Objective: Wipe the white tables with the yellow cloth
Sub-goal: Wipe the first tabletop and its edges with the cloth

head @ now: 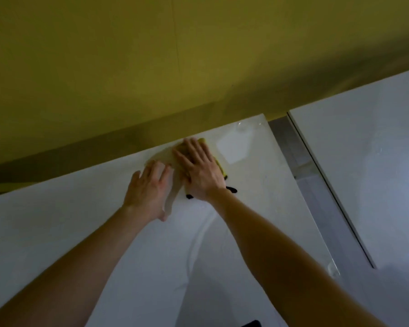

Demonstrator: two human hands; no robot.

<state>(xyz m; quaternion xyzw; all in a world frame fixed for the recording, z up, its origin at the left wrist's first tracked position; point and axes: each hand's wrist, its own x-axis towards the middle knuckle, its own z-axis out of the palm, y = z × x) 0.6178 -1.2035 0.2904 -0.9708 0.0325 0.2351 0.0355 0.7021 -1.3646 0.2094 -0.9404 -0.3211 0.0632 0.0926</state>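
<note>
A glossy white table fills the lower part of the head view. Near its far edge lies the yellow cloth, mostly hidden under my right hand. That hand presses flat on the cloth with its fingers straight and spread. My left hand rests flat on the bare table just to the left of the cloth, fingers straight. Small black marks show on the table beside my right wrist.
A yellow wall stands right behind the table's far edge. A second white table sits to the right, across a narrow gap showing grey floor. A dark object peeks in at the bottom edge.
</note>
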